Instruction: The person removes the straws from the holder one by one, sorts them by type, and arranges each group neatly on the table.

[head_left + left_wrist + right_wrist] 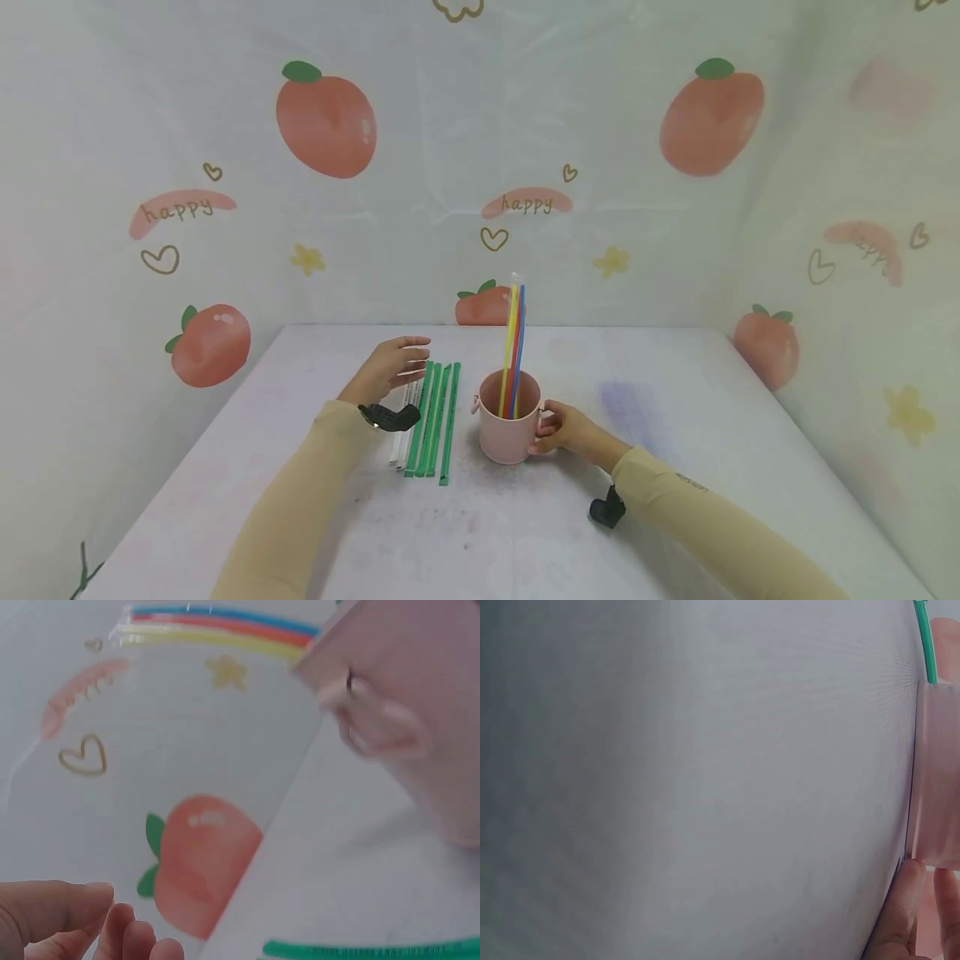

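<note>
Mug (504, 440) stands inside table edges (637, 327), right fingers (553, 407) gripping it, left fingers (414, 354) parted, empty.

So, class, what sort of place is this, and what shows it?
Probably a small tabletop work booth, perhaps set up for filming: a pale table, sheeting printed with fruit and "happy" behind it and at both sides, and a pink mug set out beside green strips.

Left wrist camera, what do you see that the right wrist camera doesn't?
Only the left wrist view shows the yellow, red and blue straws and a heart drawing. Only the right wrist view shows part of the right hand. Both show part of the pink mug and a green strip.
</note>
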`<action>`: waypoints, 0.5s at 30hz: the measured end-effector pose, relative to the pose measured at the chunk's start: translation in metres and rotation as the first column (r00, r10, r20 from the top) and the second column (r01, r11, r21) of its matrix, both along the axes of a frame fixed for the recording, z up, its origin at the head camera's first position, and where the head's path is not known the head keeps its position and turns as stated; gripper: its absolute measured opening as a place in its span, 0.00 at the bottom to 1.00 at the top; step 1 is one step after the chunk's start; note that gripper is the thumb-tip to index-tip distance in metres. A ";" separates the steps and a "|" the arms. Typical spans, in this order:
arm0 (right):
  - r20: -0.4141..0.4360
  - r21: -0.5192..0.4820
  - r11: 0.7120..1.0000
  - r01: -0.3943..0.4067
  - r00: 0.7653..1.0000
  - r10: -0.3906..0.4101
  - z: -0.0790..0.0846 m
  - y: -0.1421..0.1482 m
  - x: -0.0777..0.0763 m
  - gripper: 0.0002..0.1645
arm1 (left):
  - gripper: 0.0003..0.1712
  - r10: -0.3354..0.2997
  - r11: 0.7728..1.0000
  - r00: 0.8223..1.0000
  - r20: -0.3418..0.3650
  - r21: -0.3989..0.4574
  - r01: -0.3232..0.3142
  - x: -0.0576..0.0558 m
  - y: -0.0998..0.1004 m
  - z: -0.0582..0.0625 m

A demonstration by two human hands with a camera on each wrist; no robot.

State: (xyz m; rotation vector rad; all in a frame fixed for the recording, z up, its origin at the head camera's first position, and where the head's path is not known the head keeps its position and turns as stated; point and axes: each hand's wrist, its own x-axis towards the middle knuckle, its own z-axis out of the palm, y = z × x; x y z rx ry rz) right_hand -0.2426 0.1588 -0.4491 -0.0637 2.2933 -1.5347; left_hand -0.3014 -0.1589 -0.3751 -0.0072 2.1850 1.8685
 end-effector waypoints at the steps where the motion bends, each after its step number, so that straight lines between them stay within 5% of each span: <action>1: -0.003 0.001 1.000 -0.002 1.000 0.002 0.000 0.000 0.000 0.53 | 0.26 -0.012 1.000 1.000 -0.011 -0.001 0.012 0.002 0.003 0.003; 15: -0.002 -0.008 1.000 -0.014 1.000 0.014 0.002 0.000 0.002 0.52 | 0.23 -0.102 0.992 0.986 -0.130 0.059 0.111 0.025 0.054 0.036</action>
